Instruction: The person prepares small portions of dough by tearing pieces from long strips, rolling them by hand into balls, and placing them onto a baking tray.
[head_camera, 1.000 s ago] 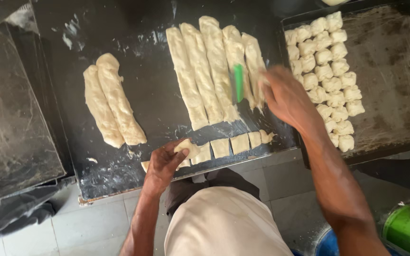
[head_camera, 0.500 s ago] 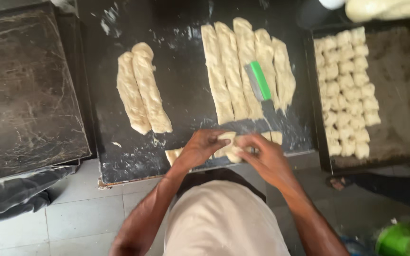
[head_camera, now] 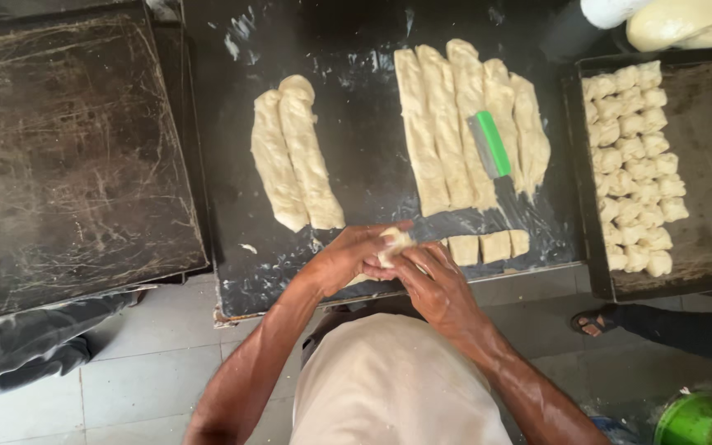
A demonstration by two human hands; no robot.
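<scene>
We have both hands down at the near edge of the dark bench [head_camera: 356,74], and they meet over one small piece of dough [head_camera: 395,241]. Our left hand [head_camera: 348,257] cups it from the left, our right hand [head_camera: 432,284] closes in from the right, and the fingers of both curl around the pale lump, so both are gripping that one piece. It sits right between the palms, only a corner of it showing.

Just to the right of our hands lie the cut pieces [head_camera: 488,246], a short row along the bench edge, touching each other. Behind them the long dough strips [head_camera: 467,124] lie side by side, and the knife with the green handle [head_camera: 492,144] rests across them with its blade reaching down towards the cut row. Over to the left sit two thicker dough rolls [head_camera: 294,161], well apart from the work.

To shape this piece well, we judge the pressure should stay light and even, palms doing the rounding and not the fingertips, so the surface stays smooth and does not tear. The flour smeared on the bench should help with sticking. On the right, the tray [head_camera: 710,165] carries its rows of small shaped pieces [head_camera: 632,165] down the left side, with bare metal beside them. Matching their size looks like the standard to hold. An empty dark tray [head_camera: 59,148] lies at the far left.
</scene>
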